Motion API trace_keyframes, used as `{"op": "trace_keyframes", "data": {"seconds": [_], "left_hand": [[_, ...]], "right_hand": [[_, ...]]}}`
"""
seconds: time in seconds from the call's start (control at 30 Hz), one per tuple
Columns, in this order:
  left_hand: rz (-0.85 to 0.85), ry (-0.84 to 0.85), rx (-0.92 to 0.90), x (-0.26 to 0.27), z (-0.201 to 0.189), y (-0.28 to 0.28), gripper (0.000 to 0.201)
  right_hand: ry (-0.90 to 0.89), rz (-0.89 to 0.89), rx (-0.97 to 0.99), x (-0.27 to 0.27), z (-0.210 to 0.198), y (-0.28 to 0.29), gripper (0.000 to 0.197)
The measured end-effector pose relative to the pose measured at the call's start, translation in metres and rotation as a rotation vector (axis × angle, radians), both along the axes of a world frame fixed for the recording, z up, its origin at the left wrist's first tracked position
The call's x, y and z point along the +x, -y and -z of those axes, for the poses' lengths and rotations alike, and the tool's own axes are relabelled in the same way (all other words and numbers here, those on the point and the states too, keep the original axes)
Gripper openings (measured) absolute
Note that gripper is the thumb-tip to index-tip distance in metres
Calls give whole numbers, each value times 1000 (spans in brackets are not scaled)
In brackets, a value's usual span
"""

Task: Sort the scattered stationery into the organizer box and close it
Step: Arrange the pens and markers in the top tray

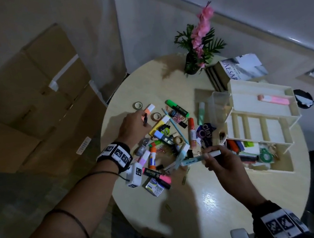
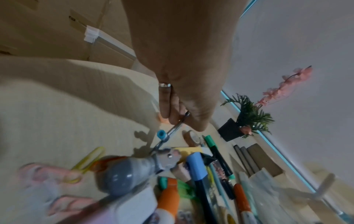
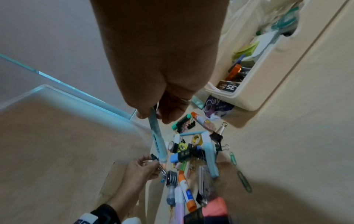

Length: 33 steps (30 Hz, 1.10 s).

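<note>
Above a round pale wooden tabletop (image 1: 215, 201), the right hand (image 1: 222, 163) grips a light-blue marker (image 1: 200, 158); the left hand (image 1: 132, 125) pinches a small metal clip-like tool (image 2: 175, 128) beside the open cream plastic organizer box (image 1: 254, 124).

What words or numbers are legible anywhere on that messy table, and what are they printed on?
"Clay": dark purple packet beside the organizer box.
"AESAR", start cut off: book spine.
"35", seen upside down: black pack inside the box.
Light blue marker print: blurred.
Staple box label: too small.
</note>
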<state>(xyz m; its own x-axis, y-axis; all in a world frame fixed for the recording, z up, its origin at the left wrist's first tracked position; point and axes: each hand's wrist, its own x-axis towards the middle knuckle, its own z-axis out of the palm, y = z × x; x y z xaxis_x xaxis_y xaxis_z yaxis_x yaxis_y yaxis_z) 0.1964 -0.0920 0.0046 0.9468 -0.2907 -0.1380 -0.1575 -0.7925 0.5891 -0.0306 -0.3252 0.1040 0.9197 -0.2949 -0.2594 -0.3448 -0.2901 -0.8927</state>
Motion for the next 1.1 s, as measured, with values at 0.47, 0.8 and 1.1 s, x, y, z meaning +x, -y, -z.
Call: {"op": "trace_keyframes", "data": {"seconds": [0.47,0.8,1.1], "left_hand": [[101,130,-552,23,-129,146,8],[94,70,-512,15,-119,285,13],[25,22,-399,13,-87,345,13]], "right_hand": [[146,22,-404,47,-76,216,10],[160,175,-464,110,-11,371,11],[105,-44,-527,126,21,395,16]]}}
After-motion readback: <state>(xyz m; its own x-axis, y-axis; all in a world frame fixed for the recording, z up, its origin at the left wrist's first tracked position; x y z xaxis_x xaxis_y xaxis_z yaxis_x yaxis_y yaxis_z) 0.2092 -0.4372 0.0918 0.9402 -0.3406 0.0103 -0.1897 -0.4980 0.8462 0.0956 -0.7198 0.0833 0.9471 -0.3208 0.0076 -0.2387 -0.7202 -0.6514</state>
